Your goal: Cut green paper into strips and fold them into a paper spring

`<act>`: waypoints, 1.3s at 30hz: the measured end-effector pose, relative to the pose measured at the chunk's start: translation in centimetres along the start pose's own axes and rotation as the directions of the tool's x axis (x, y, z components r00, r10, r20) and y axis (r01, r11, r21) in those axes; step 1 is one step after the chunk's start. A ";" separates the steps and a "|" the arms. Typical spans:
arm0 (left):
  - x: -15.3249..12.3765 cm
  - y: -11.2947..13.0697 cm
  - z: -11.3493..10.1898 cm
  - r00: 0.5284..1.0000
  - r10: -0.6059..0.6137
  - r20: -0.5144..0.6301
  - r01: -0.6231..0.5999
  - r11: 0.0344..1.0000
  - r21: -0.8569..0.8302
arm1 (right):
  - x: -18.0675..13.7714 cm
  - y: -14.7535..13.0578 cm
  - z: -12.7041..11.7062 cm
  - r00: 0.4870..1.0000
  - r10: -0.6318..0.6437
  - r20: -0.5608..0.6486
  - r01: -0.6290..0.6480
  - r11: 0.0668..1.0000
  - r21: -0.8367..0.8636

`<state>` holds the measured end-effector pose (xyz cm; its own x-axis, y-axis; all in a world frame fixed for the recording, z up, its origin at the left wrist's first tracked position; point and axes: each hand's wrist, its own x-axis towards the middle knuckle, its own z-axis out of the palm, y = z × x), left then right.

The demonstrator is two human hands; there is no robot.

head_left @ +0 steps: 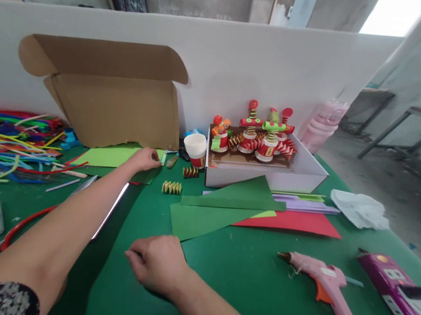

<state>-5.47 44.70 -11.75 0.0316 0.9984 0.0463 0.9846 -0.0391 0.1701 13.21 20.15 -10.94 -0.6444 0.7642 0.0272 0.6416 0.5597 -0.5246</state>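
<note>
My left hand (145, 160) reaches out over sheets of light green paper (108, 157) in front of the cardboard flap. Its fingers are curled together beside a small pale green piece (163, 158); what they pinch, if anything, is hidden. Close to my right hand (157, 260), which rests loosely closed on the green table, lies dark green paper (203, 220). Nothing shows in its fingers. Two folded paper springs, a yellow one (171, 187) and a red-and-green one (190, 172), lie between the hands and a white paper cup (196, 148).
A white box (264, 177) holds several paper-cup figures. Colourful pipe cleaners (4, 148) cover the left side, near red-handled scissors (26, 220). To the right lie a pink glue gun (329, 279), a purple power strip (398, 291) and a white tissue (360, 210). Behind stands an open cardboard box (116, 103).
</note>
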 end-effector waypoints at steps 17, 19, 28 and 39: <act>-1.2 -0.1 -0.2 0.974 0.228 0.015 -0.228 0.972 0.053 | 0.0 -0.1 -0.1 1.000 -0.003 0.005 0.004 1.000 -0.006; -1.0 -0.1 -0.3 0.978 0.205 0.025 -0.206 0.976 0.072 | 0.0 -0.1 -0.1 1.000 -0.002 0.006 0.002 1.000 0.000; -0.5 -0.3 -0.7 0.977 0.203 0.066 -0.211 0.968 0.135 | 0.0 0.0 0.1 1.000 -0.007 -0.007 0.006 1.000 -0.001; 0.3 -0.9 -0.9 0.976 0.194 0.103 -0.204 0.974 0.097 | 0.0 0.0 0.0 1.000 -0.001 0.004 0.001 1.000 -0.013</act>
<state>-6.54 44.98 -11.01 0.2395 0.9706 -0.0231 0.9694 -0.2377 0.0613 13.22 20.13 -10.91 -0.6467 0.7624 0.0241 0.6462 0.5644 -0.5137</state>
